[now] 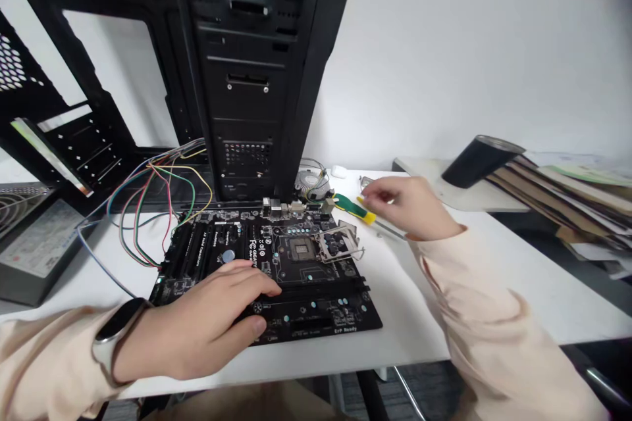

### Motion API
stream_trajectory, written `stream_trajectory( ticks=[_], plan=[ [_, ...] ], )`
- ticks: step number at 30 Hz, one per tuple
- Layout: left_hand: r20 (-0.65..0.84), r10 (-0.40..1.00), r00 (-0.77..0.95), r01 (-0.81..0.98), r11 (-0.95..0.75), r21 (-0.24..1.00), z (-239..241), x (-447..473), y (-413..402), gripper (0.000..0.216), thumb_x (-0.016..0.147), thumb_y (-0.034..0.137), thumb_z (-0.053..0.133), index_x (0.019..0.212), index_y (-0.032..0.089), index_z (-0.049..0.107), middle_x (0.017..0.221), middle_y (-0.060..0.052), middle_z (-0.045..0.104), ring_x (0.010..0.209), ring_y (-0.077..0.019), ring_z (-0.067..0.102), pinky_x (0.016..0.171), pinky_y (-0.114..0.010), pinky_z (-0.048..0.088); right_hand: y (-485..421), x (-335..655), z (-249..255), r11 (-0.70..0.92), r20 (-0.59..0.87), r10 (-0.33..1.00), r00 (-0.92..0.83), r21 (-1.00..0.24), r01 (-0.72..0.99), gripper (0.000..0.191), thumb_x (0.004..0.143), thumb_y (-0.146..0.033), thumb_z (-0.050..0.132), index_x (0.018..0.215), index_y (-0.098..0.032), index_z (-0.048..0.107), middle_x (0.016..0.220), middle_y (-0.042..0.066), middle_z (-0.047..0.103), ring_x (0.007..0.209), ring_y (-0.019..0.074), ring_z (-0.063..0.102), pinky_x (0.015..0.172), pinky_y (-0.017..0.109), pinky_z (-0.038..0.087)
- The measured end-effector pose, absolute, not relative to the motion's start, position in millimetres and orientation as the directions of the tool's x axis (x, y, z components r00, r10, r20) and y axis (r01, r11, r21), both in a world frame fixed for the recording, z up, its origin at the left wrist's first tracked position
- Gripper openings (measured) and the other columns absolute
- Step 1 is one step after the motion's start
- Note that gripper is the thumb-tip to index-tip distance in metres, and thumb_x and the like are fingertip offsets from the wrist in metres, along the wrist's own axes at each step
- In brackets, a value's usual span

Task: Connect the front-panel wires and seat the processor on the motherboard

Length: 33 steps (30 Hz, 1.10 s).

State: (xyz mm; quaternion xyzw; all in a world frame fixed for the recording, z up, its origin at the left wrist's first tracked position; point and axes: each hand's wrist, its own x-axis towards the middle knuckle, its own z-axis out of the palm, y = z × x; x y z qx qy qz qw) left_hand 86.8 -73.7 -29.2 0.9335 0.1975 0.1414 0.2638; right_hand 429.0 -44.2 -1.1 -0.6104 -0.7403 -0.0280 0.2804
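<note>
The left hand [212,319] lies palm down over the near left part of a black motherboard [296,286], its fingers loosely extended and the thumb set apart from them; it grips nothing, and a watch [121,335] with a dark face sits on its wrist. The right hand [412,205] is farther off to the right, beyond the board's far right corner, with thumb and fingers drawn together beside a screwdriver [350,207]; whether anything is pinched between the fingertips cannot be told. The screwdriver has a green and yellow handle, and its shaft slants nearer and rightward to below the right wrist. The motherboard lies flat on the white table [503,276], close to the near edge. On its right half is a processor socket [302,248], with a metal frame [340,243] swung out to the right of it; a round coin battery [228,256] sits left of the socket. Thin coloured wires [143,217] loop from the far side down to the board's left end. Behind the board stands a tall black computer case [247,105], and a round fan [311,179] lies just right of its base. At the far left rests a grey metal box [42,247]; at the far right, a dark cylinder [478,161] leans beside a stack of papers [557,194].
</note>
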Motion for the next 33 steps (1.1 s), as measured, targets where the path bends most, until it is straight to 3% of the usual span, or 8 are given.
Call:
stream_trajectory(
  ticks=[2,5,12,19,25,33],
  plan=[
    [0.163,0.424,0.891,0.283,-0.799,0.531,-28,86,-73,0.028,0.091,0.018,0.039,0.116,0.015,0.050,0.108,-0.009,0.063,0.103,-0.0224,0.058,0.095,-0.041,0.046,-40,434,-7,0.224,0.259,0.951,-0.168,-0.204,0.953,0.016,0.074,-0.014,0.056,0.070,-0.018,0.071,0.068,0.002,0.071,0.060,0.0160,0.063,0.062,0.028,0.047],
    [0.177,0.402,0.899,0.265,-0.819,0.509,-28,86,-73,0.029,0.089,0.017,0.042,0.117,0.015,0.049,0.110,-0.010,0.063,0.104,-0.0232,0.058,0.095,-0.042,0.046,-39,432,-9,0.220,0.135,0.970,-0.204,-0.115,0.969,0.021,0.075,-0.012,0.054,0.072,-0.019,0.073,0.070,0.002,0.072,0.062,0.0162,0.063,0.063,0.028,0.046],
    [0.196,0.382,0.903,0.256,-0.846,0.467,-29,87,-74,0.032,0.087,0.015,0.045,0.119,0.017,0.048,0.112,-0.008,0.063,0.106,-0.0226,0.059,0.099,-0.043,0.044,-46,422,-5,0.218,-0.119,0.966,-0.231,-0.110,0.970,0.021,0.074,-0.011,0.057,0.079,-0.021,0.074,0.079,0.001,0.074,0.069,0.0152,0.066,0.065,0.025,0.047],
    [0.204,0.374,0.905,0.262,-0.866,0.426,-31,87,-73,0.034,0.085,0.015,0.049,0.119,0.018,0.048,0.113,-0.007,0.064,0.105,-0.0224,0.060,0.102,-0.044,0.041,-40,419,-14,0.215,-0.079,0.973,-0.215,-0.003,0.977,0.024,0.073,-0.005,0.058,0.080,-0.021,0.075,0.080,0.002,0.074,0.073,0.0167,0.066,0.071,0.027,0.047],
    [0.190,0.347,0.918,0.243,-0.874,0.420,-30,88,-74,0.032,0.086,0.014,0.049,0.118,0.017,0.050,0.112,-0.007,0.062,0.104,-0.0207,0.058,0.100,-0.040,0.042,-39,427,-8,0.158,-0.047,0.986,-0.161,-0.053,0.986,0.021,0.076,-0.008,0.056,0.081,-0.019,0.073,0.080,0.002,0.073,0.071,0.0152,0.064,0.067,0.025,0.044],
    [0.153,0.349,0.924,0.258,-0.869,0.422,-28,91,-74,0.031,0.086,0.014,0.050,0.116,0.017,0.052,0.110,-0.007,0.061,0.102,-0.0201,0.057,0.102,-0.041,0.040,-38,430,-10,0.020,-0.211,0.977,-0.005,0.069,0.997,0.018,0.074,-0.010,0.059,0.080,-0.021,0.072,0.087,0.003,0.071,0.077,0.0164,0.062,0.068,0.026,0.042]
  ],
)
